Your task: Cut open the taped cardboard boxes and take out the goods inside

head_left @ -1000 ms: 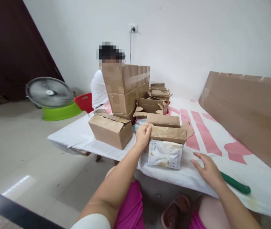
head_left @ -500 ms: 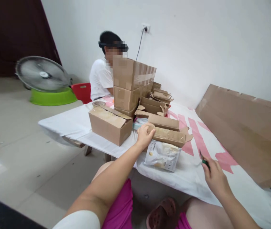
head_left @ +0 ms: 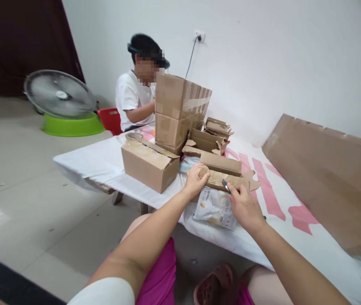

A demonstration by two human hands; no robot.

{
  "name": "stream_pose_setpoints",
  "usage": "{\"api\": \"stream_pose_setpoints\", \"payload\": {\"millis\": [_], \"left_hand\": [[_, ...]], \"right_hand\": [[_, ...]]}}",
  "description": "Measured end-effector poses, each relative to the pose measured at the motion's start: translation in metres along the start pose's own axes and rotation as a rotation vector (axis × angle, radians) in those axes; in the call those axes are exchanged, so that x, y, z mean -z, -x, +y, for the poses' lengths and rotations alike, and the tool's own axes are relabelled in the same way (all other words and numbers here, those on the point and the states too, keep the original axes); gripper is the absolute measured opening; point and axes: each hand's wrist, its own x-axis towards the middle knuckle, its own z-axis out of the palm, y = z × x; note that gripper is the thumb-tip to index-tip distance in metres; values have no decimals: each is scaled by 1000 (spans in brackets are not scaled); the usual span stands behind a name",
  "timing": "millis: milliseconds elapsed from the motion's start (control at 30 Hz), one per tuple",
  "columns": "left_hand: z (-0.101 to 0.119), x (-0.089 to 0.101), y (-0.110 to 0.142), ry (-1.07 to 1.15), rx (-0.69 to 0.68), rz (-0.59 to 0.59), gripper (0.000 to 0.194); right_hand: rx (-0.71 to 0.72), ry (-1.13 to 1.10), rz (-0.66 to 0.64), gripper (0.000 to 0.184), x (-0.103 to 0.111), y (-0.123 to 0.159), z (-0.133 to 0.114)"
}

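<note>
Over on the left, a round grey wire-caged fan (head_left: 59, 94) tilts above a lime-green plastic base (head_left: 72, 126), a dark maroon panel (head_left: 15, 46) behind! Just beside, a red plastic chair (head_left: 110, 120), and right there a co-worker in a white short-sleeved shirt (head_left: 128, 93). Up on the white painted wall (head_left: 256, 51), a thin black cable (head_left: 191, 57) drops from a pale square socket (head_left: 202, 37). Far right, a big flat brown cardboard sheet (head_left: 326, 182) slants!

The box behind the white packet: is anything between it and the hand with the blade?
No, nothing visible blocks the right hand and its blade from the top of the box. The white packet lies in front, lower than the blade.
</note>
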Motion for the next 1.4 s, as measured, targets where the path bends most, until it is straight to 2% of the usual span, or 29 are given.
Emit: {"api": "stream_pose_setpoints", "payload": {"millis": [200,433,900,1033,1167,1333,1400], "left_hand": [[-1,2,1,15,-29,-9,14],[-2,2,1,-4,-17,-6,7],[-2,2,0,-3,-19,-5,7],[-2,3,0,-9,-10,-8,7],[-1,3,0,-15,3,-7,9],[0,3,0,-13,19,-6,10],[1,3,0,-11,20,-7,11]], "right_hand": [[-18,6,-98,38,13,-6,-3],[-41,-16,-56,38,3,-12,-5],[-128,-136,-8,38,-8,-19,-15],[-172,-308,45,36,-14,-20,-11],[-208,-617,76,35,-19,-25,1],[-382,-985,-126,46,-15,-28,6],[-428,-1058,-172,51,-13,-26,6]]}}
